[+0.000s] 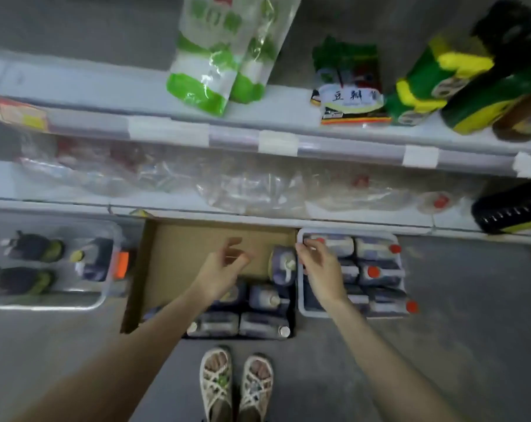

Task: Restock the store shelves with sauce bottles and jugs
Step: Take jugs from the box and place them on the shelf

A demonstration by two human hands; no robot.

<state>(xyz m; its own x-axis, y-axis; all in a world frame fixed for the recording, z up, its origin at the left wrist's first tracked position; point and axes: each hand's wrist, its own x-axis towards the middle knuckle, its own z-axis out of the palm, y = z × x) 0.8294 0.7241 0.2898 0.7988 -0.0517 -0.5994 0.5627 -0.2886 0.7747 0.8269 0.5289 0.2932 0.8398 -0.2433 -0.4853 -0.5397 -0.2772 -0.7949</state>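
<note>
An open cardboard box [182, 239] lies on the floor below me with several dark sauce jugs [265, 298] with white caps in its near half. One more white-capped jug [281, 264] stands upright at its right wall. My left hand [224, 269] hovers over the box's bare middle, fingers loosely spread, holding nothing. My right hand [317, 266] is over the left edge of a clear plastic bin [393, 239], fingers bent down at its rim; whether they grip it is unclear. That bin holds several dark jugs with red caps [377, 272].
A second clear bin [105, 295] on the left floor holds dark bottles with green caps. White shelves [166, 129] above carry green-and-white bags [209, 56], a sauce packet and green-yellow bottles [434, 83]; the lower shelf has clear wrapped goods. My sandalled feet [236, 388] stand on grey floor.
</note>
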